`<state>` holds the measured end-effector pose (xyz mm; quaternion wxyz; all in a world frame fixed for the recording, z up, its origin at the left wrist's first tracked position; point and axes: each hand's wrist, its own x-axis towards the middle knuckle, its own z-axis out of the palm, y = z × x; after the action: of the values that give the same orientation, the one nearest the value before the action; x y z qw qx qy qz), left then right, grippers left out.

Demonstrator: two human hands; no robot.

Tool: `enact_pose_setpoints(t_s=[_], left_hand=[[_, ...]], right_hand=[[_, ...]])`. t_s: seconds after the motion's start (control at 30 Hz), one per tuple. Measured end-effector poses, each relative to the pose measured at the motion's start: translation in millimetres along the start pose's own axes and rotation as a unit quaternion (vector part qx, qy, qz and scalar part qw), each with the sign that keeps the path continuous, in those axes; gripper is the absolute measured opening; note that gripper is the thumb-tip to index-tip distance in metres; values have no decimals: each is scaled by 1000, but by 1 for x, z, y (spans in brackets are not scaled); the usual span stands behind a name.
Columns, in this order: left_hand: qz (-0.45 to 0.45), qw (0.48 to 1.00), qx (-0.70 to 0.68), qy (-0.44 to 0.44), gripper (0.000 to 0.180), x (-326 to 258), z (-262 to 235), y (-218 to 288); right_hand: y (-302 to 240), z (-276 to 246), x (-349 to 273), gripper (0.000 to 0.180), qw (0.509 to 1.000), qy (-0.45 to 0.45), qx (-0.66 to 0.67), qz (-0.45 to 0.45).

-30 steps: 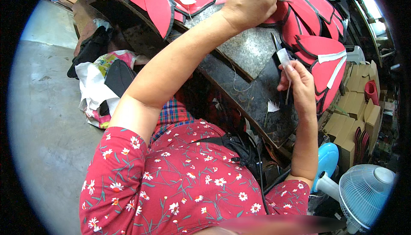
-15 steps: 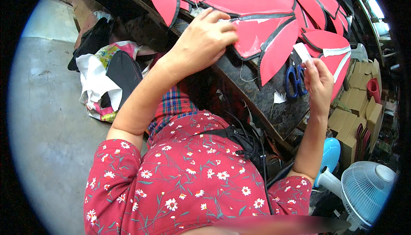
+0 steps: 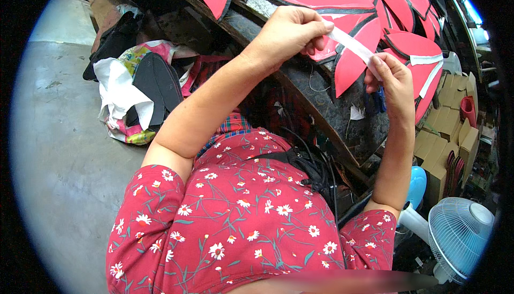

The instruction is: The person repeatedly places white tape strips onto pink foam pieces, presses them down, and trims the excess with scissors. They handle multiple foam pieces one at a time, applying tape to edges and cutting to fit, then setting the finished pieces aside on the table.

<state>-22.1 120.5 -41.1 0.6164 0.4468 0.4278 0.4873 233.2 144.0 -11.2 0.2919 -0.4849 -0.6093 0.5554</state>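
A narrow white strip (image 3: 350, 46) is stretched between my two hands, above the dark worktable (image 3: 321, 101). My left hand (image 3: 294, 31) pinches its upper left end between thumb and fingers. The lower right end is gripped by my right hand (image 3: 391, 76). Under the strip lie red pieces with black edging (image 3: 350, 72), flat and leaf-shaped, partly covered by the left hand. To the right, another red piece (image 3: 415, 48) bears white strips along its seams. Blue-handled scissors (image 3: 380, 100) lie mostly hidden behind my right hand.
More red pieces (image 3: 396, 0) are heaped along the far side. A small white scrap (image 3: 356, 113) with thread lies near the table edge. Left of the table sits a bag with black pieces (image 3: 155, 88) and white cloth (image 3: 120, 90). Cardboard boxes (image 3: 436, 149) and a fan (image 3: 460, 235) stand at right.
My left hand has moved right and taken hold of the strip's other end. The strip, earlier hanging from my right hand alone, is now drawn out between both hands.
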Motion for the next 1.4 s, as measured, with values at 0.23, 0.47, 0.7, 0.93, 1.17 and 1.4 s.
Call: enact_pose_setpoints(t_s=[0.23, 0.47, 0.7, 0.93, 1.17, 1.4], left_hand=[[49, 990, 102, 81, 21, -6, -8, -4], [362, 839, 392, 109, 11, -15, 6, -3], [411, 795, 437, 86, 30, -16, 7, -8], [326, 702, 630, 62, 54, -29, -13, -31], [340, 704, 619, 79, 51, -32, -13, -28], [346, 683, 639, 76, 49, -31, -12, -23]], right_hand=[[4, -9, 16, 24, 998, -2, -48, 27], [-15, 5, 11, 37, 881, 132, -380, -249], [-8, 21, 32, 13, 952, -32, -178, -246], [-24, 1, 66, 18, 966, 26, -218, -138], [-38, 27, 113, 26, 878, -126, -419, -192], [-29, 32, 136, 27, 837, -140, -488, -205]])
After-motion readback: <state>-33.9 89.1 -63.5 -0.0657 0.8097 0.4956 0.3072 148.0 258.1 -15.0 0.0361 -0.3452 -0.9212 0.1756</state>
